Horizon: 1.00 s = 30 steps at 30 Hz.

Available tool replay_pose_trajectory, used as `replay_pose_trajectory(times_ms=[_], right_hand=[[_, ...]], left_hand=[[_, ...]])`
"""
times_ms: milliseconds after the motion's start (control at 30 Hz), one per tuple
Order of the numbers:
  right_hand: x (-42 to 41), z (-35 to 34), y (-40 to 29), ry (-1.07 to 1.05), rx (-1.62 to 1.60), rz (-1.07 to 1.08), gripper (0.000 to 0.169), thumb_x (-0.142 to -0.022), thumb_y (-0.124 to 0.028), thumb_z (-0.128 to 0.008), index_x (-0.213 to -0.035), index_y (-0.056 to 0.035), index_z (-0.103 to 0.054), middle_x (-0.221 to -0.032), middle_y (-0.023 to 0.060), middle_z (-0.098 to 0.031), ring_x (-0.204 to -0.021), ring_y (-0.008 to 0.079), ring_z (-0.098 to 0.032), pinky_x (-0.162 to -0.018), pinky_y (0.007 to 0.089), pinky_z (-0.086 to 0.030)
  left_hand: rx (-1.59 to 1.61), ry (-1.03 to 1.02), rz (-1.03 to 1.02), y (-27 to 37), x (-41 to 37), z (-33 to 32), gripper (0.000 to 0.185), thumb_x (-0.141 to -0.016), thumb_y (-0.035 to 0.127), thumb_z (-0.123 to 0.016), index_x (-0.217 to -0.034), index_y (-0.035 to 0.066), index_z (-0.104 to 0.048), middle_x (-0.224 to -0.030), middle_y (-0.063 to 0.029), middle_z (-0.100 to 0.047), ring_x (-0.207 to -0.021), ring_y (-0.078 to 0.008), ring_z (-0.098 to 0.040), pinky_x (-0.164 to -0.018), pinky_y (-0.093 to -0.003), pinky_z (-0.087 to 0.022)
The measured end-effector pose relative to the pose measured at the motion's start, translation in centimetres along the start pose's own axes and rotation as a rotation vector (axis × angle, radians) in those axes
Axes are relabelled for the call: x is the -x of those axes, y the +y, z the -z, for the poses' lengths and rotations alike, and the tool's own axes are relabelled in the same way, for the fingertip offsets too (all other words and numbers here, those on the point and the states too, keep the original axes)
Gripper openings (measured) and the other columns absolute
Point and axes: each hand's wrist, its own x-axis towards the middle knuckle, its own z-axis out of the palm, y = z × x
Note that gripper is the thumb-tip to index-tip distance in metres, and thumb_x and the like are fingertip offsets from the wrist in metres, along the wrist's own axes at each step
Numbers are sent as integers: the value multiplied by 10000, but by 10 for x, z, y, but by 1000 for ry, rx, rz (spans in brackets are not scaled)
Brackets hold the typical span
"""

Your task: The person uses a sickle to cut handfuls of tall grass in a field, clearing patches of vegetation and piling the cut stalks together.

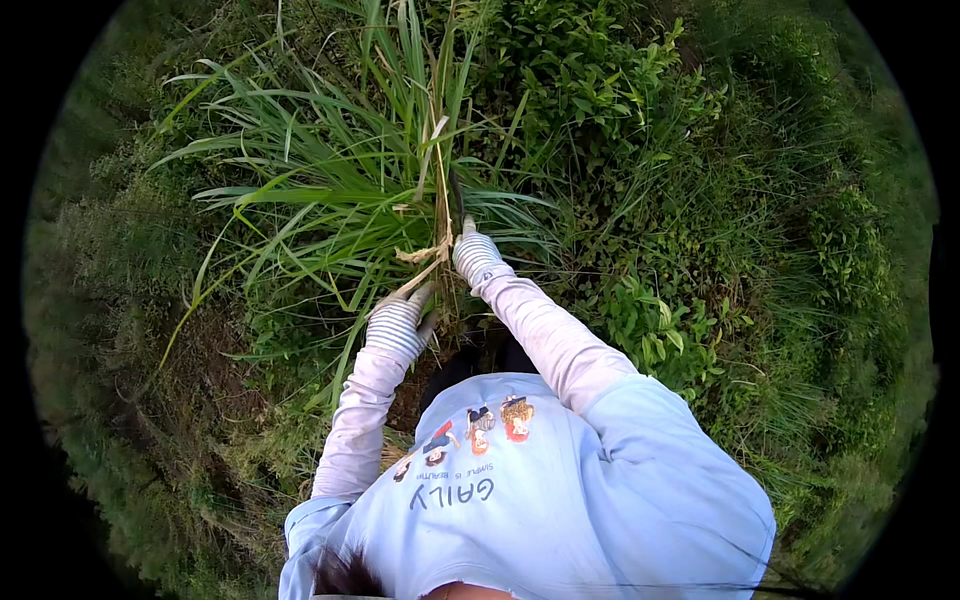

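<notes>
In the head view my right hand (478, 256), in a striped knit glove, is closed around a dark, narrow, curved tool (456, 193). It looks like a sickle, though leaves and my fingers hide much of it. Just left of it rises a clump of long-bladed green grass (330, 169) with dry tan stalks (441, 217) in its middle. My left hand (397, 324), gloved the same way, is lower and to the left, thumb and fingers towards the base of the stalks. A bent dry leaf (420, 276) runs up from its fingers; whether they grip it is unclear.
Leafy shrubs (592, 82) grow ahead and to the right, with a smaller leafy plant (660, 322) beside my right forearm. Thin grass (780, 292) covers the slope at right. Brown dry ground cover (217, 360) lies at left. My dark-clad legs (457, 367) are close below the stalks.
</notes>
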Motion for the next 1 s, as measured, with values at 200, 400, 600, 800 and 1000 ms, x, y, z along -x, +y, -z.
replay_pose_trajectory(times_ms=[200,400,600,800,1000], right_hand=[[69,-36,3,-350,67,108,584,-957,-445,-271,-1334,-14,-387,-1209,227,-551,-1114,340,-551,-942,430,-420],[110,-50,30,-480,532,491,520,-962,-341,-323,-1393,-51,-314,-1233,227,-537,-1120,353,-543,-963,423,-404],[124,-40,76,-461,560,501,534,-898,-79,-363,-1422,-91,-257,-1092,241,-603,-1000,356,-606,-850,433,-474],[130,-28,93,-360,385,517,474,-931,-238,-394,-1384,-117,-333,-907,262,-626,-858,392,-618,-742,462,-472],[125,-29,91,-260,335,580,461,-935,-258,-408,-1367,-111,-345,-790,260,-622,-742,403,-617,-661,474,-469]], left_hand=[[-162,87,-165,4,9,-5,492,-708,59,-657,-1183,131,-551,-1066,-186,-607,-934,-364,-592,-812,-411,-493],[3,72,-57,-8,-25,-5,567,-678,57,-652,-1225,127,-520,-1168,-135,-559,-1035,-346,-551,-901,-443,-440],[-755,-287,116,-64,-29,-15,1008,-653,458,-725,-1441,128,-189,-1486,-122,-236,-1373,-289,-223,-1120,-481,-145],[-859,-524,607,-130,9,-38,1104,-663,522,-704,-1469,112,-71,-1468,-182,-247,-1358,-316,-250,-1103,-527,-108],[-693,-512,807,-159,52,-67,496,-873,224,-479,-1345,113,-379,-1208,-154,-578,-1160,-287,-520,-989,-469,-320]])
